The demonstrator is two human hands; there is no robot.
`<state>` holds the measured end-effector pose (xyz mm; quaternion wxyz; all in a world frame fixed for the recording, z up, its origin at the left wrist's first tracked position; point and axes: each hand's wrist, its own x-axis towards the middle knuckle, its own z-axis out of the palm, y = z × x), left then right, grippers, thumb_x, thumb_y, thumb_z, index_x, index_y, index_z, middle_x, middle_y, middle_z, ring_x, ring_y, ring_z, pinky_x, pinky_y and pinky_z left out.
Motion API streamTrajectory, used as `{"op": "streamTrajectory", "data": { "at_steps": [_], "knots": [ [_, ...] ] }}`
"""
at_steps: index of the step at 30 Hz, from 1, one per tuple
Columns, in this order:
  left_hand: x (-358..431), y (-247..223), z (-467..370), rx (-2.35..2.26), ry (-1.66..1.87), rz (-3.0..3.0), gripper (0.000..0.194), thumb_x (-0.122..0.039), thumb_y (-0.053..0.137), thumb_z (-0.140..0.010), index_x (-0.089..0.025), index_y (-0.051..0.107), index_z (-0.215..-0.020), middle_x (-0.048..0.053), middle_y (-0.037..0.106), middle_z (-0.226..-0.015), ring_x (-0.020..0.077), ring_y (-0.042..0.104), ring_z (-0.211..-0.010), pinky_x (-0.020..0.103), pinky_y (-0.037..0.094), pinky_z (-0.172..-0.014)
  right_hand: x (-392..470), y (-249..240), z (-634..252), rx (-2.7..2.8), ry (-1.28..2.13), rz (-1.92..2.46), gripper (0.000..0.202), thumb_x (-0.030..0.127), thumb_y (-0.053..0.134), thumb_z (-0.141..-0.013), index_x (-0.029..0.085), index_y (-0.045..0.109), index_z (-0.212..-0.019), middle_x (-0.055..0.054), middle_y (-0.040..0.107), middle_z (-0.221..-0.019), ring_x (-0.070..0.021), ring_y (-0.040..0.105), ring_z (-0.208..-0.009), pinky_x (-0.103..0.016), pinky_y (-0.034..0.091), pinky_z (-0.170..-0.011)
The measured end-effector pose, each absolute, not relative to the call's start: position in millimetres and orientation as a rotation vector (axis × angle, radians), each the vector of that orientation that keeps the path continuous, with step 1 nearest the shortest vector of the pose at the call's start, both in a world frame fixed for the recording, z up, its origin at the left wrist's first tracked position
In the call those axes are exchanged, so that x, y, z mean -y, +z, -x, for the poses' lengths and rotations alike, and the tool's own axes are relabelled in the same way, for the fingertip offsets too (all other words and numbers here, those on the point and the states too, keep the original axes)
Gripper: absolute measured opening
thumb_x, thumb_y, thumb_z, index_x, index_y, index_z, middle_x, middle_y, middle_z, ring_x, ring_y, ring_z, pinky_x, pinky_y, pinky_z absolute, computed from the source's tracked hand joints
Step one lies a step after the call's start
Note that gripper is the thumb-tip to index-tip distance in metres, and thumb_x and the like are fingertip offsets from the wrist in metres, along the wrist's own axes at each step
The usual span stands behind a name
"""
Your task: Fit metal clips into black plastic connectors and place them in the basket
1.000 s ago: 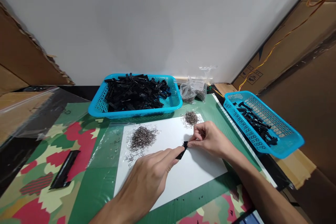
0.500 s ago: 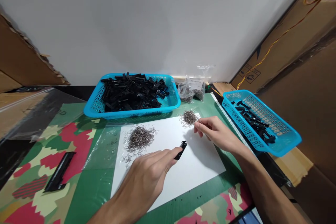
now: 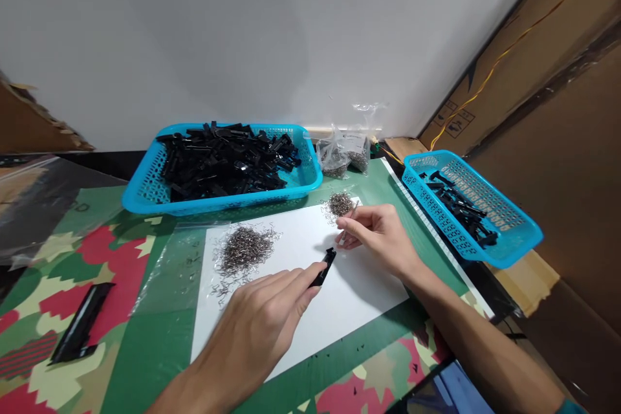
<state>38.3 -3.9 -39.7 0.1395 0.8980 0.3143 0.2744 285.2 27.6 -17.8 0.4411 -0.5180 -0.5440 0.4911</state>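
Observation:
My left hand point(image 3: 274, 304) grips a small black plastic part point(image 3: 323, 270) between thumb and fingers, over a white sheet point(image 3: 359, 297). Its narrow notched end sticks out toward my right hand point(image 3: 376, 236). That hand is closed in a pinch just beyond the part, apart from it. A thin metallic sliver shows at its fingertips, too small to name. Right behind these fingers lies a small pile of tiny bent metal pieces point(image 3: 340, 204). A larger pile of similar metal pieces point(image 3: 245, 249) is spread on the sheet's left side.
A blue basket point(image 3: 218, 206) heaped with black parts stands at the back. Beside it sit clear bags of metal pieces point(image 3: 356, 154). Another blue basket point(image 3: 514, 249) holds fewer black parts at right. One long black piece point(image 3: 82, 323) lies on the patterned cover at left.
My right hand has come nearer the black part, drawing back from the small pile. My left hand keeps its grip. The whole view has shifted a little.

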Motion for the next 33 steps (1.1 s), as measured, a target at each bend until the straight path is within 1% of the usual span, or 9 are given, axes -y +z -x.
{"op": "streamTrajectory", "data": {
  "at_steps": [4,7,10,13,16,25,33],
  "knots": [
    [2.1,-41.5,-38.5,-0.904,0.794,-2.611,0.032,-0.023,0.049,-0.112,-0.02,0.062,-0.142,0.008,0.082,-0.118,0.0255,0.081,-0.096,0.033,0.058,-0.071,-26.8,-20.3,-277.4,1.407,1.102,1.331,0.031,0.041,0.074,-0.095,0.016,0.074,-0.077,-0.008,0.078,-0.074,-0.0183,0.074,-0.065,-0.029,0.059,-0.065],
    [1.1,-41.1,-39.3,-0.897,0.803,-2.634,0.031,-0.023,0.049,-0.112,-0.018,0.063,-0.14,0.008,0.082,-0.119,0.0256,0.081,-0.096,0.033,0.058,-0.07,-25.5,-23.6,-273.8,1.46,1.028,1.345,0.03,0.04,0.074,-0.095,0.017,0.074,-0.078,-0.006,0.078,-0.072,-0.0172,0.072,-0.063,-0.029,0.057,-0.063],
    [0.5,-39.4,-40.1,-0.892,0.824,-2.647,0.03,-0.023,0.049,-0.112,-0.016,0.065,-0.137,0.008,0.083,-0.115,0.025,0.081,-0.093,0.033,0.057,-0.069,-24.7,-26.8,-272.9,1.543,0.955,1.365,0.028,0.039,0.077,-0.094,0.018,0.073,-0.076,-0.005,0.077,-0.071,-0.0165,0.071,-0.063,-0.027,0.054,-0.061],
    [-0.1,-38.3,-40.7,-0.888,0.841,-2.654,0.029,-0.024,0.048,-0.113,-0.015,0.066,-0.135,0.008,0.083,-0.112,0.0243,0.081,-0.09,0.033,0.057,-0.069,-25.1,-27.6,-273.5,1.596,0.903,1.38,0.025,0.035,0.08,-0.092,0.019,0.071,-0.075,-0.003,0.075,-0.069,-0.0156,0.069,-0.061,-0.026,0.052,-0.059],
    [-0.5,-38.5,-40.7,-0.874,0.828,-2.658,0.03,-0.024,0.049,-0.113,-0.016,0.065,-0.137,0.009,0.083,-0.112,0.0243,0.081,-0.09,0.033,0.056,-0.069,-26.1,-26.6,-274.2,1.61,0.888,1.404,0.024,0.032,0.08,-0.091,0.018,0.07,-0.074,-0.002,0.074,-0.066,-0.0147,0.068,-0.06,-0.026,0.051,-0.059],
    [1.2,-40.1,-37.8,-0.861,0.805,-2.669,0.032,-0.022,0.049,-0.112,-0.016,0.064,-0.14,0.009,0.083,-0.112,0.0239,0.08,-0.088,0.033,0.057,-0.068,-24.2,-24.0,-273.9,1.633,0.858,1.415,0.025,0.027,0.08,-0.091,0.018,0.069,-0.071,0.0,0.072,-0.063,-0.0133,0.064,-0.057,-0.025,0.047,-0.057],
    [0.7,-38.8,-36.5,-0.864,0.79,-2.659,0.031,-0.024,0.048,-0.113,-0.018,0.064,-0.139,0.008,0.083,-0.112,0.0237,0.08,-0.089,0.033,0.056,-0.068,-23.3,-21.2,-271.5,1.661,0.771,1.477,0.026,0.027,0.082,-0.09,0.018,0.069,-0.069,0.0,0.07,-0.06,-0.0123,0.06,-0.054,-0.026,0.044,-0.057]
  ]
}}
